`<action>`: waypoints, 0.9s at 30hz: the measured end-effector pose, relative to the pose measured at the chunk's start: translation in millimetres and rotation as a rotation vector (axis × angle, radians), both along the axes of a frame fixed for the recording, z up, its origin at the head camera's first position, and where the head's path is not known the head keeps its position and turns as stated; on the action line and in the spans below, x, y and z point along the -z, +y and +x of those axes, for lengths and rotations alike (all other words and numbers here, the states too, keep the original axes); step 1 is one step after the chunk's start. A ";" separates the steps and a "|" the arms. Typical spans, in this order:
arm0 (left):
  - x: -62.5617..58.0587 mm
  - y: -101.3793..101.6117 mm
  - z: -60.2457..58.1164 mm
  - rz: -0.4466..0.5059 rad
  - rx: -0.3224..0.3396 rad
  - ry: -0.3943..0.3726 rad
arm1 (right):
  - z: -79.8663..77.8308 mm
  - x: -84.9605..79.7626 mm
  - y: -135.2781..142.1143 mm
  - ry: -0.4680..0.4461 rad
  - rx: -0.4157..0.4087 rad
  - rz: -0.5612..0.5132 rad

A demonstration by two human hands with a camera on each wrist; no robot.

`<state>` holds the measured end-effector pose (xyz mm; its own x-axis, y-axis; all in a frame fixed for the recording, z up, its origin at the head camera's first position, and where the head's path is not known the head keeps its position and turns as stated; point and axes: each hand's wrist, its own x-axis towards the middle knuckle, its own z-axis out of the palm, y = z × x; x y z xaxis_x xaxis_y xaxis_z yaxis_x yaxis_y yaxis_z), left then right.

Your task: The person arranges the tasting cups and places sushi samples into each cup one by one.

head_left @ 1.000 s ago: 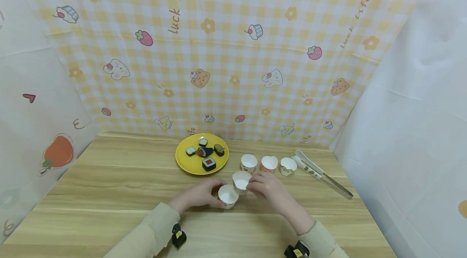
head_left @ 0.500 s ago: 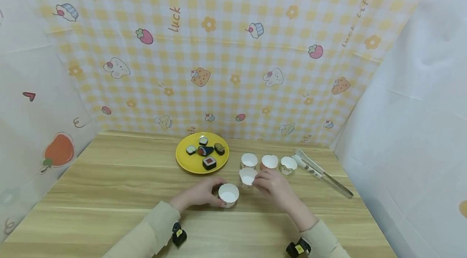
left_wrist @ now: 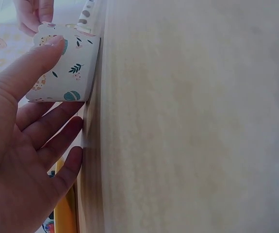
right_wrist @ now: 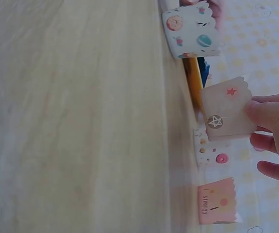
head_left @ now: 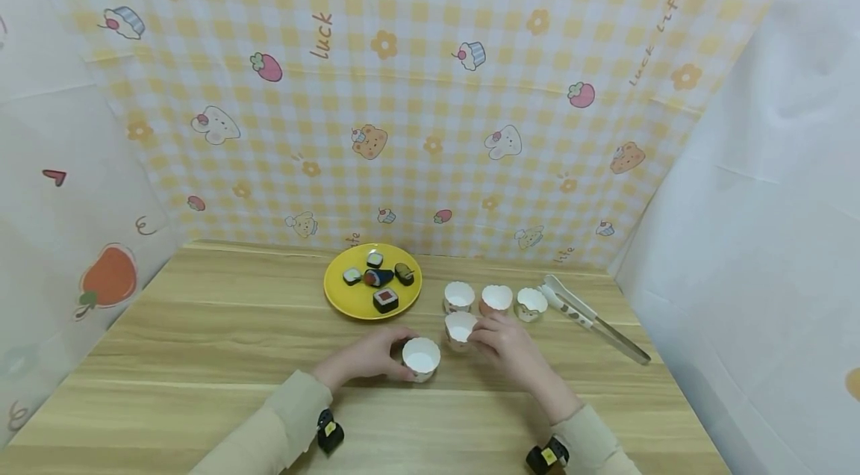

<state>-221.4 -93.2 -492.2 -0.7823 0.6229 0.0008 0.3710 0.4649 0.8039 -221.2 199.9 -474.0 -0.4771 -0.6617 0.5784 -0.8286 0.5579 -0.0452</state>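
Note:
My left hand [head_left: 366,358] holds a white paper baking cup [head_left: 421,360] on the table, thumb on the near side and fingertips at the far side. In the left wrist view this baking cup [left_wrist: 76,65] shows leaves and teal dots. My right hand [head_left: 500,340] pinches the rim of a cream baking cup [head_left: 460,328] between thumb and finger. The right wrist view shows a red star and a brown star badge on the cream baking cup [right_wrist: 229,109], which is tilted a little. Both cups stand with their mouths up.
Behind the hands is a row of three baking cups: a white one [head_left: 459,296], a pink one [head_left: 496,299] and a patterned one [head_left: 531,305]. Tongs [head_left: 591,320] lie to their right. A yellow plate [head_left: 339,299] with several toy sushi pieces stands at the back left.
My right hand has carried the cream baking cup rightward, away from the white one and in front of the row. My left hand and its cup have stayed in place.

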 end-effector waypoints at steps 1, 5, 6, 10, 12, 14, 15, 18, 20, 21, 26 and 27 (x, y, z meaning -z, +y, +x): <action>0.0 -0.1 0.0 0.001 0.000 -0.003 | -0.1 1.1 0.4 -0.005 0.005 0.003; -0.1 0.0 0.3 0.012 0.007 -0.003 | -0.6 5.2 1.4 -0.019 0.013 0.007; -0.1 0.0 0.4 0.015 0.009 -0.001 | -0.9 6.4 1.5 -0.020 0.011 0.006; 0.8 -0.6 0.5 0.009 0.004 0.011 | -2.5 12.0 1.8 -0.008 -0.007 0.011; 0.8 -1.1 0.4 0.008 0.005 0.018 | -2.8 14.9 2.0 -0.008 -0.013 0.017; 1.5 -1.1 0.4 0.007 0.007 0.025 | -2.5 16.7 2.0 -0.009 -0.016 0.021; 1.6 -1.1 0.6 0.009 0.009 0.030 | -2.4 17.3 1.9 -0.014 -0.016 0.022; 2.5 -1.3 0.4 0.010 0.008 0.034 | -2.3 18.5 1.9 -0.014 -0.013 0.024; 2.8 -1.3 0.4 0.009 0.008 0.032 | -2.6 18.9 1.9 -0.012 -0.012 0.027; 3.0 -1.3 0.3 0.011 0.009 0.030 | -2.8 19.1 2.0 -0.012 -0.013 0.028; 2.9 -1.1 0.1 0.012 0.009 0.025 | -3.1 18.8 2.5 -0.011 -0.020 0.034; 3.1 -1.0 -0.2 0.012 0.011 0.026 | -3.1 18.5 2.5 -0.012 -0.021 0.034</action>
